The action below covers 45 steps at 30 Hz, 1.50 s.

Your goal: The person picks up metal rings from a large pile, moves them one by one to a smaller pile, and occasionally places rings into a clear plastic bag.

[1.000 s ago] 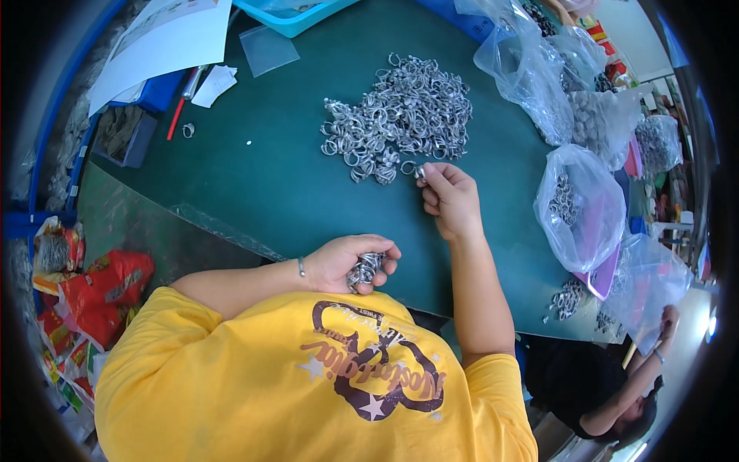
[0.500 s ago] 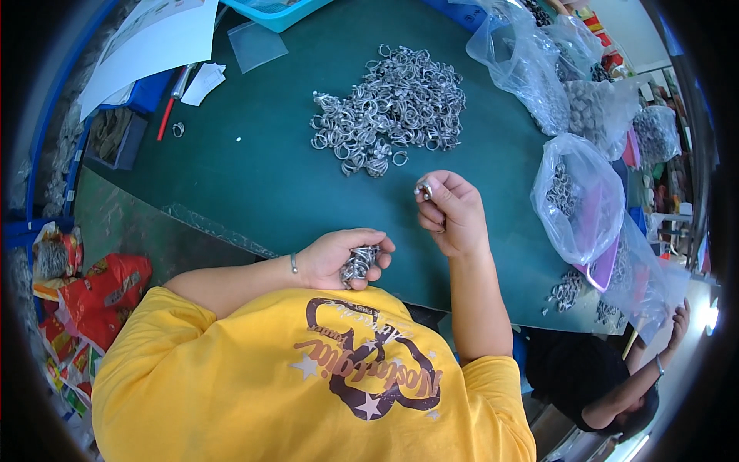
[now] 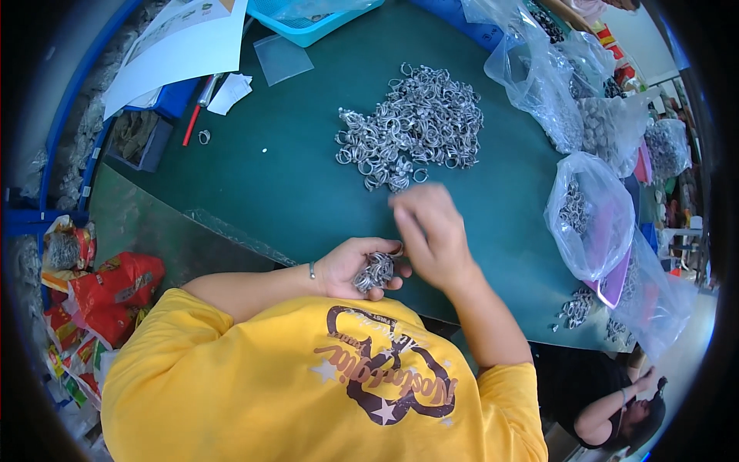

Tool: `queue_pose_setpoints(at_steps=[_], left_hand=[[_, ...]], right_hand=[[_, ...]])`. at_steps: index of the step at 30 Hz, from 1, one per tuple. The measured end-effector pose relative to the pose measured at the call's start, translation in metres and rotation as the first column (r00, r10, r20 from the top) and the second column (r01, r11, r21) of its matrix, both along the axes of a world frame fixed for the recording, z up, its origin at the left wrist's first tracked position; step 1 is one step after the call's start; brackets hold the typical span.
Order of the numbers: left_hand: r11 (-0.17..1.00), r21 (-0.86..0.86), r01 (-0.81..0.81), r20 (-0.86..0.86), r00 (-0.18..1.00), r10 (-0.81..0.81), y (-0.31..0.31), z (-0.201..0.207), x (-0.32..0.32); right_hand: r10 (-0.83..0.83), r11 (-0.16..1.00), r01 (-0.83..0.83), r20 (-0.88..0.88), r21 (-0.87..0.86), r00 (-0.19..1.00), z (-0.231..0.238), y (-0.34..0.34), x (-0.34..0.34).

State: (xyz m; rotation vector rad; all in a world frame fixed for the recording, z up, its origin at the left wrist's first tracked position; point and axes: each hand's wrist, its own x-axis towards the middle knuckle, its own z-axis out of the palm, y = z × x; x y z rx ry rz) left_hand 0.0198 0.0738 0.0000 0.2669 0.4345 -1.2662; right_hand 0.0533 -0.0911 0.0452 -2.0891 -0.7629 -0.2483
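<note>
My left hand [image 3: 339,266] is cupped around a bunch of silver-coloured metal rings [image 3: 375,274], just over the table's near edge. Up and to the right of it is my right hand [image 3: 436,237], smeared by motion. Its fingertips point toward the near edge of a large heap of similar rings [image 3: 427,115] on the green table [image 3: 277,177]. Whether those fingers hold a ring cannot be made out. A single ring [image 3: 419,175] lies by the heap's near edge, just beyond the right hand.
At left lie another ring [image 3: 204,137], a red pen [image 3: 192,125], a clear bag [image 3: 282,59] and paper [image 3: 181,58]. A turquoise basket [image 3: 304,32] stands at the back. Plastic bags of metal parts [image 3: 591,219] line the right side. Another person [image 3: 608,400] is at lower right.
My right hand has moved left and down, closer to my left hand; the ring seen in its fingers earlier no longer shows. The left hand still holds its bunch. The whole view has shifted slightly.
</note>
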Motion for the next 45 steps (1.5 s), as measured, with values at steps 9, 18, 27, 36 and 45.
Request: queue_pose_setpoints(at_steps=[9,18,27,36,45], left_hand=[[1.0,0.023,-0.013,0.015,1.0,0.012,0.005,0.001,0.001],[0.999,0.03,-0.016,0.045,0.999,0.015,0.0,-0.001,0.0],[0.996,0.093,-0.01,0.091,0.996,0.001,-0.003,0.006,0.0],[0.994,0.094,-0.054,0.06,0.997,0.048,-0.003,0.005,-0.002],[0.991,0.133,-0.019,0.036,0.999,0.015,-0.009,0.007,0.0]], right_hand=[[0.067,0.929,-0.005,0.156,-0.37,0.985,-0.032,-0.013,0.013],[-0.4,0.779,0.439,0.183,-0.449,0.898,-0.036,-0.068,-0.053],[-0.413,0.908,0.418,-0.1,0.033,0.905,-0.032,-0.087,-0.035],[-0.466,0.884,0.447,-0.183,-0.137,0.866,-0.04,-0.117,0.031],[-0.437,0.898,0.389,-0.318,-0.204,0.842,-0.021,-0.112,-0.027]])
